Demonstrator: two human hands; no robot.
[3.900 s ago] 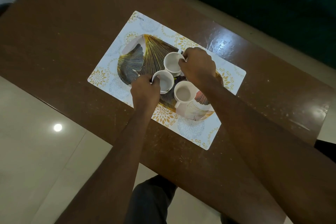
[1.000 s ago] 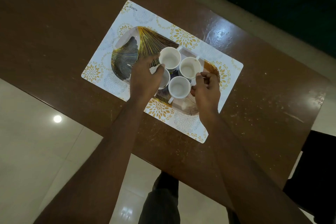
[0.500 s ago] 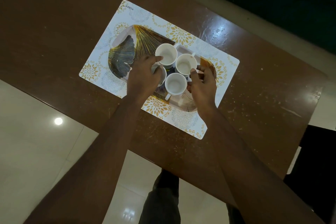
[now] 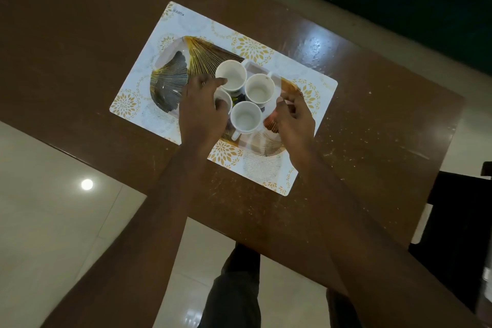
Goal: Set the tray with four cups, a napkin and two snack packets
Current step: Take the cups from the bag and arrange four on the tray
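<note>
Four white cups on the tray (image 4: 170, 82), bunched tight near its mid/right part: far cup (image 4: 231, 76), right cup (image 4: 259, 88), near cup (image 4: 245, 116), left cup (image 4: 223, 100) half hidden. All upright, all empty. Tray sits on a white/gold mat (image 4: 183, 21), mat on a brown table (image 4: 80, 34).

Left hand (image 4: 201, 112) over the left cup, fingers curled round it, one fingertip (image 4: 222, 80) touching the far cup's rim. Looks like gripping the left cup, but can't tell for sure, hand hides it. Right hand (image 4: 292, 117) just beside the right + near cups, fingers loosely bent, holding nothing.

Step in hand, prob.: nudging the cups into a neat group. Cups part looks done.

No napkin, no snack packets in view. Next move needs: let go of cups w/o tipping them, fetch napkin + 2 packets, put them on the free left part of the tray
</note>
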